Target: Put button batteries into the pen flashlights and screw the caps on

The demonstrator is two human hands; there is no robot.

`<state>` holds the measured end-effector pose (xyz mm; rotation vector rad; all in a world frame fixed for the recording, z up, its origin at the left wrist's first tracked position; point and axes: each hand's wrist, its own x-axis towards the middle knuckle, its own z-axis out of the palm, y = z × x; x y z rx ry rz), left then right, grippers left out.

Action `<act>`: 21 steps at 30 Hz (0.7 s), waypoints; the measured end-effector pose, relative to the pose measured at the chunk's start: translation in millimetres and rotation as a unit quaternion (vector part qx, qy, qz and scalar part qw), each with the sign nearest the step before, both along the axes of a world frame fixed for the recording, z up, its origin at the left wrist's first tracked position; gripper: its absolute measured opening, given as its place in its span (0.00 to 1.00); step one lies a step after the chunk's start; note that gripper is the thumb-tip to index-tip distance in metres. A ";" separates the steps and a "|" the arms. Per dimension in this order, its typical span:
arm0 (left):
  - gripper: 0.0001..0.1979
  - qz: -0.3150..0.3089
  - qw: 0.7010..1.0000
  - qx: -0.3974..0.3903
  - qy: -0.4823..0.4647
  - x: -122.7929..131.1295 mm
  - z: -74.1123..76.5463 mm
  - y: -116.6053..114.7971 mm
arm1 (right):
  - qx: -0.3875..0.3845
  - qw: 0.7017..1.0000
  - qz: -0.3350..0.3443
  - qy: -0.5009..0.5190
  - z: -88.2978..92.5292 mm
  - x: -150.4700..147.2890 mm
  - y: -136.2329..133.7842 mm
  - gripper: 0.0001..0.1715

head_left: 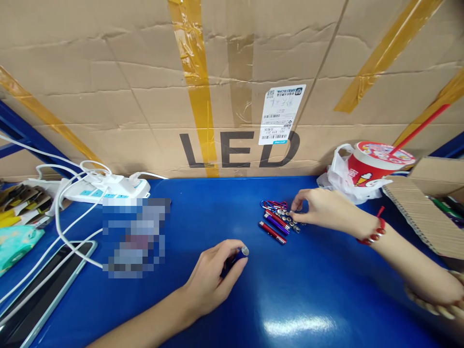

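Observation:
My left hand [218, 274] is closed around a dark blue penlight-like metal tube [243, 252], its round silver end pointing up between thumb and forefinger. Most of that tube is hidden in the palm. Farther right, my right hand [319, 208] reaches down with thumb and forefinger pinched at a small heap of silver button cells [294, 224]. Whatever sits between those fingertips is too small to make out. Left of them lie a dark red tube [272, 233], a purple tube [276, 224] and another red tube [270, 212]. Red and blue carabiner clips [272, 205] rest just behind.
A large cardboard box [145, 96] stands along the back of the blue table [282, 290]. At right are a red cup [373, 166] with a straw and an open carton [424, 212]. Left are a power strip [94, 191], white cables, a phone [47, 285] and a teal packet [18, 244].

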<state>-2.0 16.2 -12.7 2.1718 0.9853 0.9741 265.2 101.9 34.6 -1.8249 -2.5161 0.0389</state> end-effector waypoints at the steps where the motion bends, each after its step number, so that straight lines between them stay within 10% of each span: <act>1: 0.05 0.000 1.000 0.000 0.002 0.2 0.1 0.0 | -0.003 1.000 0.005 0.015 1.2 -1.7 -0.9 0.11; 21: 0.06 -0.078 0.995 0.065 0.011 -0.8 2.1 -1.0 | -0.013 0.989 0.093 0.116 22.1 -33.7 -31.5 0.02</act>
